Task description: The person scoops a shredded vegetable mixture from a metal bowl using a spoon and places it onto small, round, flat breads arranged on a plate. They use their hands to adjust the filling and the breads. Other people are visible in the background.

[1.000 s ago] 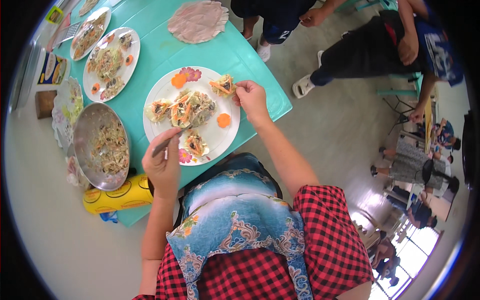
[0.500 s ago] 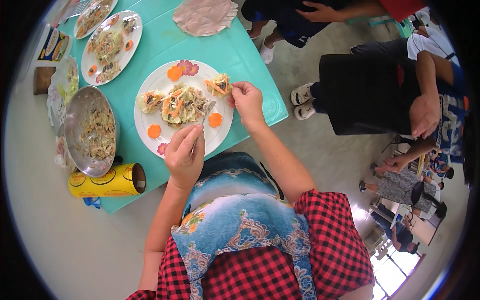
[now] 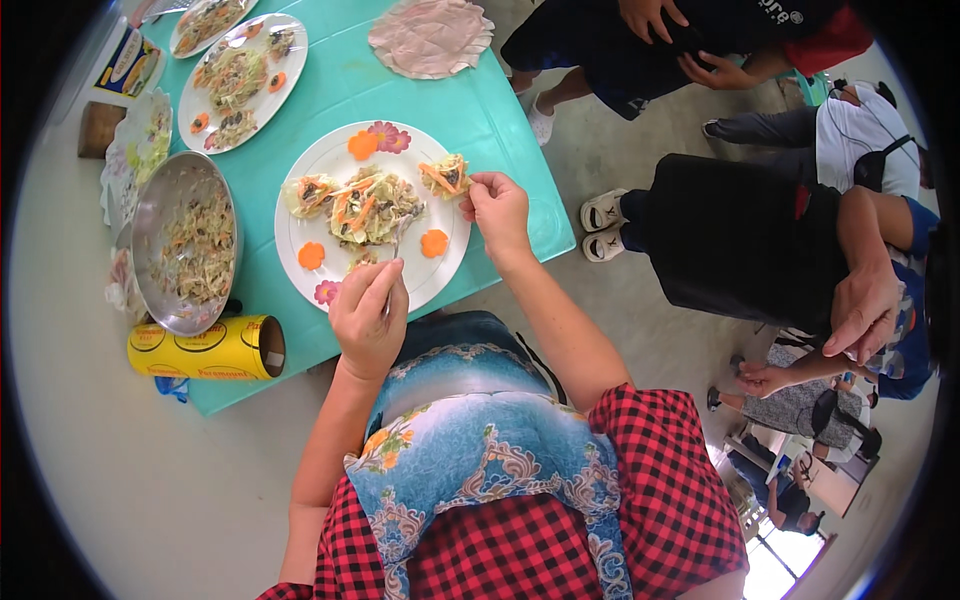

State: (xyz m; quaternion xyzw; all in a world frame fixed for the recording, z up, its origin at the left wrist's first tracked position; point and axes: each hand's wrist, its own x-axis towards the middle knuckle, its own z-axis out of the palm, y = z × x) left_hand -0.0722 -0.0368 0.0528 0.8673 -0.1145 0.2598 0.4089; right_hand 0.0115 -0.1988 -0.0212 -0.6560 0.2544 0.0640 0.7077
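A white plate (image 3: 292, 240) with painted pink flowers lies before me. A mound of shredded vegetable salad (image 3: 370, 210) with carrot strips and dark bits sits at its middle. My left hand (image 3: 368, 308) is closed round the handle of a metal spoon (image 3: 398, 240), whose far end is at the mound's near edge. With thumb and fingers my right hand (image 3: 497, 212) pinches the edge of a small leaf-cupped salad portion (image 3: 445, 178) at the plate's upper right. Another small portion (image 3: 308, 195) lies left of the mound. Flower-cut carrot slices (image 3: 434, 243) are set around the plate.
To the left stand a steel bowl of salad mix (image 3: 190, 245), a yellow cardboard tube (image 3: 205, 348) and a wooden block (image 3: 101, 130). Another filled plate (image 3: 187, 112) and a pinkish round cloth (image 3: 432, 38) lie farther back. People stand right of the green-covered table (image 3: 520, 190).
The spoon's far end has drawn back from the mound's right side toward me. My right hand stays at the small portion. The view has shifted slightly.
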